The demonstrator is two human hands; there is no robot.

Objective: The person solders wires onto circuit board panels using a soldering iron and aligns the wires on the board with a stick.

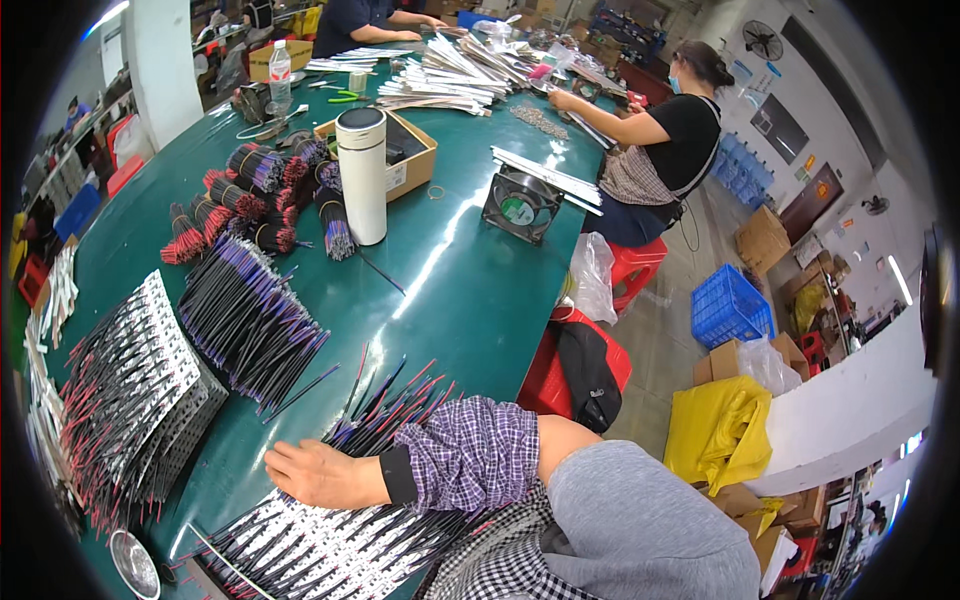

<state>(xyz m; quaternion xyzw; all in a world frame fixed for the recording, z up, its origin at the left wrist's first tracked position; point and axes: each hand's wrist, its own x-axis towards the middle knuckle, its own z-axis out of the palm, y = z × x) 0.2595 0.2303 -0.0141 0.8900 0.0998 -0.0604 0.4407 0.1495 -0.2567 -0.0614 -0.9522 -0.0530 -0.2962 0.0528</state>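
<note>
My right hand [315,475] reaches in from the right under a purple plaid sleeve cover with a black cuff. Its fingers are bent and pressed together, and whatever they hold is hidden. Just below it lies a white panel of small boards [325,540] with rows of black and red wires. Behind the wrist, loose black, red and purple wires [390,410] lie in a bundle. My left hand is out of sight. Farther left are a stack of similar wired white panels [150,350] and a row of black-and-purple wires [245,310].
A metal bowl [134,565] sits at the lower left. Beyond are bundled wires [235,195], a white flask [361,180], a cardboard box [415,160], a black fan [521,205] and a plastic bottle [280,80]. A co-worker [670,140] sits across at the right.
</note>
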